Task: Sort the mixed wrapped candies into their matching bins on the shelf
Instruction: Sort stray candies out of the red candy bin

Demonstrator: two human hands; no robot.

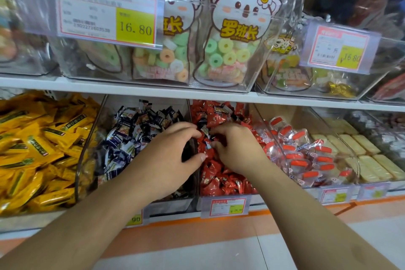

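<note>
While the shelf (197,94) above hangs low over the clear bins, the bin of red candies (228,182) sits open-topped in the middle, with the bin of dark blue candies (131,136) just to its left. Both hands work in the red bin: the left hand (173,155) curled with thumb and fingers closing, the right hand (236,149) pinching a stray dark blue candy (207,132). It looks light, crinkly and slippery; pinching a twisted wrapper end should serve best. The divider wall (194,144) between the two bins is the edge to clear.
</note>
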